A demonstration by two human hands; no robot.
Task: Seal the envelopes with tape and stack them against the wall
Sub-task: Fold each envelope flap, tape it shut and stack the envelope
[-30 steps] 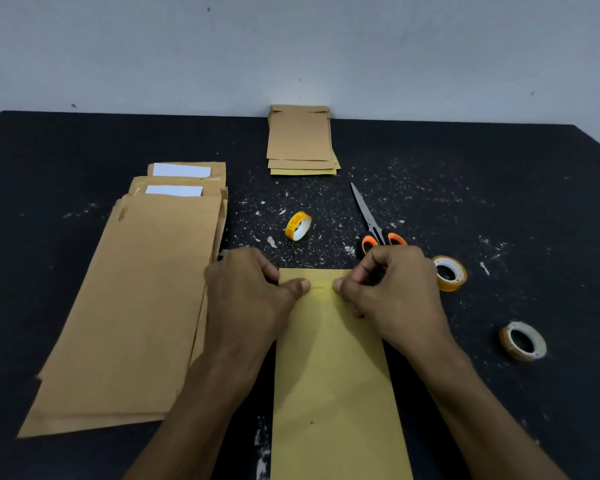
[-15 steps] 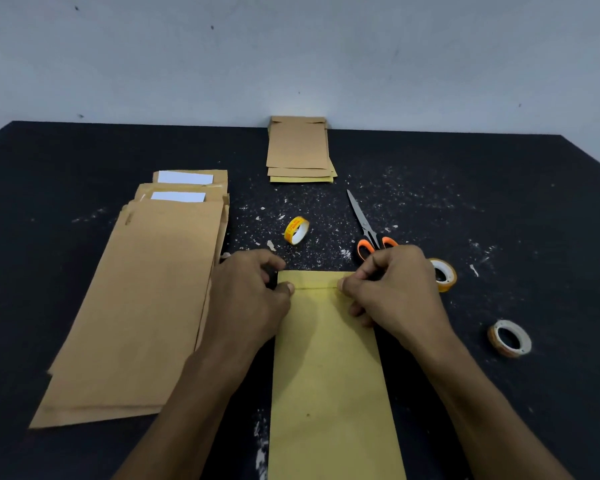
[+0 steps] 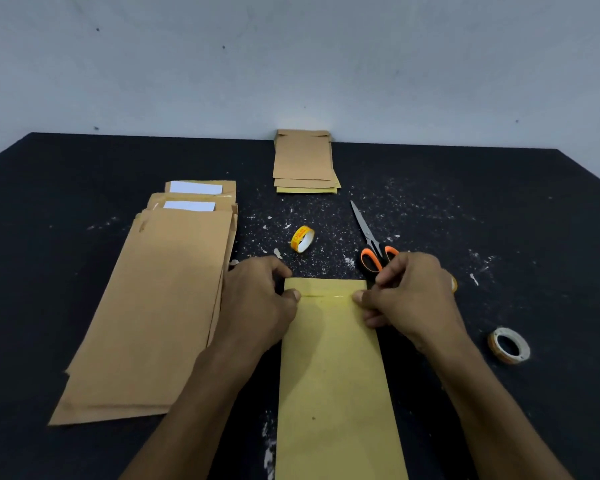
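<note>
A: Thumbs are further apart than a second ago. Then they nearly met at the flap's middle; now each sits at an outer edge of the yellow envelope [image 3: 333,368], along the tape line under the folded flap. Camera view shifts a little too; the table items don't look moved.

B: Counts?

A: One yellow envelope in front, flat on the black table [image 3: 534,216], long side running away from the person. One pile of unsealed brown envelopes [image 3: 160,306] left of it, two white paper tops showing at its far end; exact number in the pile, can't tell. One sealed stack [image 3: 303,161] at the far edge, touching the wall [image 3: 291,64], at least three layers visible, bottom one yellow. Three tape rolls: yellow-printed roll [image 3: 303,239] on its edge between the hands and the stack, pale roll [image 3: 509,345] flat at right, third roll [image 3: 453,283] mostly hidden behind the right hand. One pair of scissors [image 3: 369,239], orange handles, blades closed, pointing away.

B: Hands?

A: Left hand [image 3: 257,299] curled, thumb tip pressing the envelope's left edge on the tape, fingers tucked over the top corner. Right hand [image 3: 413,296] curled too, thumb pressing the right edge, fingers bunched above it. Both grip the envelope's top corners.
</note>
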